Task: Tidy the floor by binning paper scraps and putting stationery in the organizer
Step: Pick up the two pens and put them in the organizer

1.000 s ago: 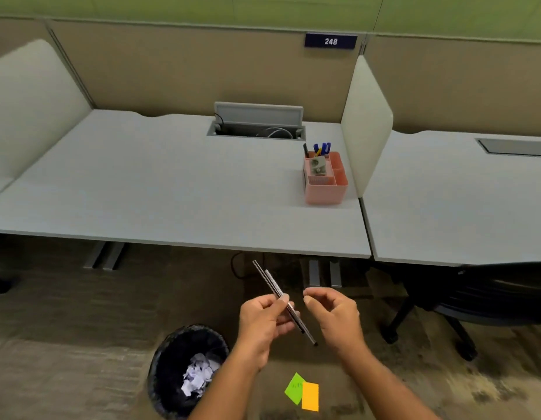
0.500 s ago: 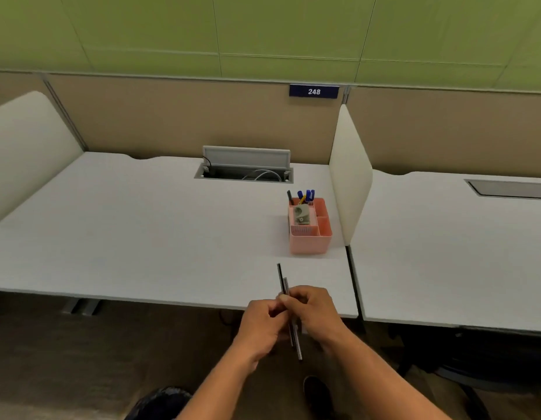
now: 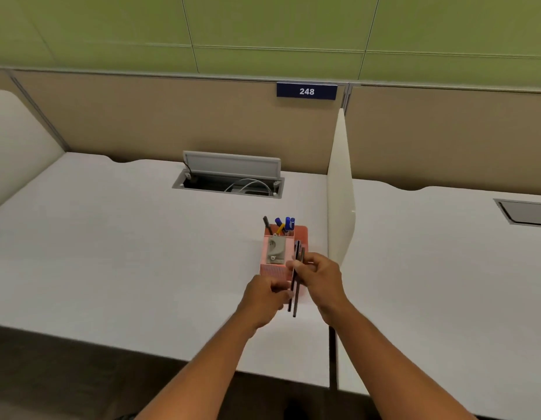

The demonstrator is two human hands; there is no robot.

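The organizer (image 3: 301, 234) stands on the desk (image 3: 118, 253), just left of the divider (image 3: 340, 207), before the cable hatch (image 3: 230, 177).

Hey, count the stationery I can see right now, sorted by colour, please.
Blue pens in the organizer: 3
Yellow pen: 1
Black pen in the organizer: 1
Dark pens held in both hands: 2
Grey stapler: 1
Total: 8

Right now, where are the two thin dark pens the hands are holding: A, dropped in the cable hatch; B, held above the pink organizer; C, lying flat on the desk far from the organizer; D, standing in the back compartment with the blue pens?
B: both the left hand and right hand pinch the two dark pens directly over the pink organizer, not yet released into any compartment.
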